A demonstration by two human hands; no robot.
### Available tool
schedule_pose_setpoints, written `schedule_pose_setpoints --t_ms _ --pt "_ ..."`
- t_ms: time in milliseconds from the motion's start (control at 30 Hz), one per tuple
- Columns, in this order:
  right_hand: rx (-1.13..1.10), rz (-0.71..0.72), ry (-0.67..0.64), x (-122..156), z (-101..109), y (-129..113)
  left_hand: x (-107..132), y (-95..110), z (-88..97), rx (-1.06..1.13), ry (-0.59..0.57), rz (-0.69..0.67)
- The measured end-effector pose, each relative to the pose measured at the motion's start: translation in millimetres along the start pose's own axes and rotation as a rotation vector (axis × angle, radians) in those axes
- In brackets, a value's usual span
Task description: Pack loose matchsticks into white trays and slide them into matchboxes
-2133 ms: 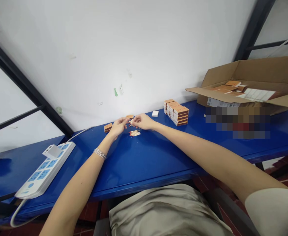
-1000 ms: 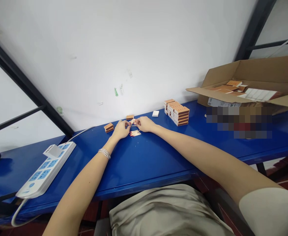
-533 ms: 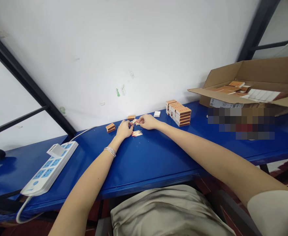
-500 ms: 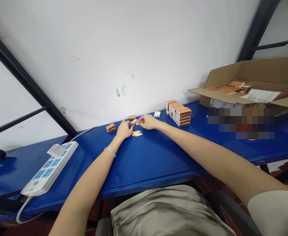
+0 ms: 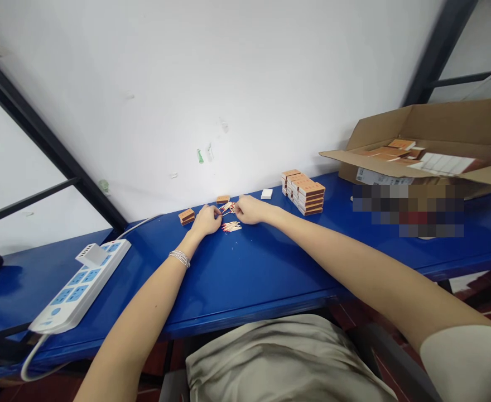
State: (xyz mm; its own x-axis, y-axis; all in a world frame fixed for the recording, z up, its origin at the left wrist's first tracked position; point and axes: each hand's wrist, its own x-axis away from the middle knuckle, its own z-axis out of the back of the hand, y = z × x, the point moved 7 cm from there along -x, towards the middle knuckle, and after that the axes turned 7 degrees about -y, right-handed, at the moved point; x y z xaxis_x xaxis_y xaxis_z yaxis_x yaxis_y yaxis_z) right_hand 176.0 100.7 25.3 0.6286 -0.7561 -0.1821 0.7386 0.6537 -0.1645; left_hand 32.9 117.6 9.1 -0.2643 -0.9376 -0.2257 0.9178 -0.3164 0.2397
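A loose pile of matches (image 5: 227, 207) lies between my two hands on the blue table. My left hand (image 5: 207, 220) is at the pile's left side, thumb and finger pinched on what looks like a match. At the right side, my right hand (image 5: 250, 210) has its fingers bent together against the matches; what they hold is hidden. Closer to me lies a second group of matches (image 5: 231, 226), roughly lined up side by side. Beside my left hand are stacked matchboxes (image 5: 186, 216), and another matchbox (image 5: 222, 199) lies behind the pile.
Stacked matchboxes (image 5: 305, 192) stand to the right, with a small white box (image 5: 266, 194) left of them. An open cardboard box (image 5: 366, 157) holding more matchboxes occupies the far right. A white power strip (image 5: 82, 287) and its cable lie at the left. The wall (image 5: 237, 84) rises behind.
My left hand has drawn slightly left, away from the pile, leaving more of the matches in sight. My right hand stays at the pile's right side. The view has shifted a little.
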Motion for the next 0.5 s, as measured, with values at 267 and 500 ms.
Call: schedule_pose_setpoints --t_ms 267,500 --pt "-0.278 -0.057 -0.011 -2 -13 24 -1 3 -1.5 0.013 0.004 -0.020" --pt "-0.499 -0.025 0.037 -2 -6 12 0 0 1.2 0.016 -0.011 -0.009"
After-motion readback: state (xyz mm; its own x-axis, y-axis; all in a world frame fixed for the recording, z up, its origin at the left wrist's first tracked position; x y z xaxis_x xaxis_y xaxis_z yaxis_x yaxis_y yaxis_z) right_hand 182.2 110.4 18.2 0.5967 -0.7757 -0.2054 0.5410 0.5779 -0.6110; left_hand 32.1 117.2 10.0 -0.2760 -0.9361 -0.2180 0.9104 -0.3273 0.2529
